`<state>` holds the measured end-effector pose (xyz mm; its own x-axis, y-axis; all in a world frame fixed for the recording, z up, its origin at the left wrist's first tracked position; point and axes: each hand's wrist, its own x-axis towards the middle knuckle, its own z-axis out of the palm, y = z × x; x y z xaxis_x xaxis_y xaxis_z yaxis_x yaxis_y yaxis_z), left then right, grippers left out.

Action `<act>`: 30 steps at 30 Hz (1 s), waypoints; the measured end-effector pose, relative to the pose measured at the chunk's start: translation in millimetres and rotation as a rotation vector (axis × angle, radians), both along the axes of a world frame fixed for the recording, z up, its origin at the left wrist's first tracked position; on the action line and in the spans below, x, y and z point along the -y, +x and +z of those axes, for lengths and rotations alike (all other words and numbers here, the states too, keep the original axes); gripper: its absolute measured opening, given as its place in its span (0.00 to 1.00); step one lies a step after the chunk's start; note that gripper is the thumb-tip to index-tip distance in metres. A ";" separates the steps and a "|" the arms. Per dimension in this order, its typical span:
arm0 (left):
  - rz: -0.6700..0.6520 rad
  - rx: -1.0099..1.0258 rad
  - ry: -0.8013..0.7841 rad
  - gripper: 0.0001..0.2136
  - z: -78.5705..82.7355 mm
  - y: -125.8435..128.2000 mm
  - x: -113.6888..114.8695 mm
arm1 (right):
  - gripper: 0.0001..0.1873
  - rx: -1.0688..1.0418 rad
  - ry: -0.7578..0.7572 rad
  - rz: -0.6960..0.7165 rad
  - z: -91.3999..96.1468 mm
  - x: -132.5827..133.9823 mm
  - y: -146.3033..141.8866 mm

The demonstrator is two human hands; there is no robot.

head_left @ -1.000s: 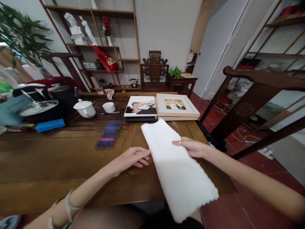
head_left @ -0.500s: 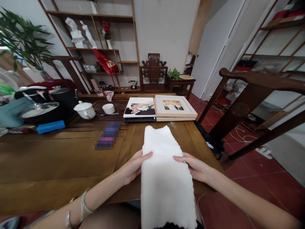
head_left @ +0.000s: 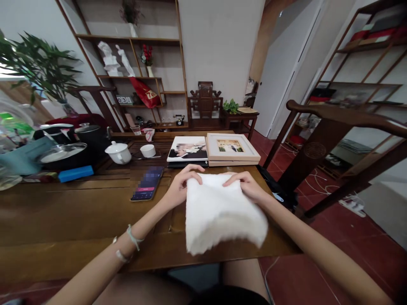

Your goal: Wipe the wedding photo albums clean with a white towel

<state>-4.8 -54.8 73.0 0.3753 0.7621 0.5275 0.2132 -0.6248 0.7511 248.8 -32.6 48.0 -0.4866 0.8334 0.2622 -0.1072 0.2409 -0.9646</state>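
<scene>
A white towel (head_left: 219, 214) with a scalloped edge hangs folded over in front of me, above the near edge of the wooden table (head_left: 79, 212). My left hand (head_left: 182, 184) pinches its far left corner, fingers closed on the cloth. My right hand (head_left: 248, 186) grips the far right corner the same way. Both hands are held just above the table, close to a framed photo (head_left: 231, 147) and a photo album (head_left: 188, 150).
A phone (head_left: 148, 188) lies left of my hands. Further left stand a white teapot (head_left: 118, 152), a white cup (head_left: 148, 150), black pots (head_left: 68, 152) and a blue block (head_left: 75, 173). A dark wooden chair (head_left: 333, 140) stands to the right; shelves line the back wall.
The towel lay stretched long across the table edge; both hands slid to its far end, gripped the corners and lifted it, so it now hangs folded shorter.
</scene>
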 end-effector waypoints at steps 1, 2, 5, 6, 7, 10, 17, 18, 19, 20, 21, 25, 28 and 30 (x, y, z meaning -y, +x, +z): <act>0.000 0.008 -0.020 0.05 -4.9 -0.5 -5.7 | 0.09 -0.008 0.019 0.002 -3.1 -4.8 -2.2; -0.007 0.031 -0.050 0.05 -10.6 -1.1 -11.2 | 0.11 -0.014 0.033 -0.004 -6.1 -9.3 -4.1; -0.050 0.159 -0.201 0.05 -28.8 -3.5 -26.3 | 0.13 0.000 0.052 -0.040 -16.4 -21.9 -7.1; -0.062 0.193 -0.245 0.04 -34.4 -4.0 -30.6 | 0.13 0.013 0.051 -0.054 -20.8 -26.3 -7.5; -0.066 0.212 -0.283 0.04 -39.5 -4.3 -34.3 | 0.13 0.029 0.050 -0.065 -25.4 -30.8 -7.7; 0.034 0.221 -0.319 0.02 -50.6 -4.6 -40.8 | 0.14 0.098 0.049 -0.091 -39.0 -42.4 -6.2; 0.330 0.058 -0.619 0.18 -52.1 -7.7 -16.0 | 0.36 0.309 0.281 -0.236 -33.8 -27.7 16.0; 0.292 0.015 -0.685 0.22 -50.7 -7.2 -10.4 | 0.36 0.393 0.405 -0.211 -30.3 -21.1 18.4; 0.267 -0.027 -0.716 0.25 -48.9 -6.0 -5.4 | 0.36 0.485 0.541 -0.159 -27.6 -14.8 19.8; 0.249 -0.056 -0.717 0.28 -46.9 -4.1 -1.2 | 0.35 0.571 0.668 -0.091 -26.0 -9.2 20.4; 0.237 -0.070 -0.709 0.30 -44.7 -1.7 2.0 | 0.34 0.634 0.763 -0.021 -25.8 -4.9 20.5; 0.171 -0.024 -0.721 0.35 -36.3 8.8 5.5 | 0.26 0.642 0.832 0.063 -34.5 -3.4 22.8; 0.065 0.050 -0.737 0.31 -36.9 10.8 -0.5 | 0.22 0.565 0.817 -0.014 -40.9 -12.1 29.6; 0.016 0.090 -0.722 0.25 -41.2 9.2 -6.1 | 0.24 0.540 0.810 -0.030 -42.6 -16.7 33.5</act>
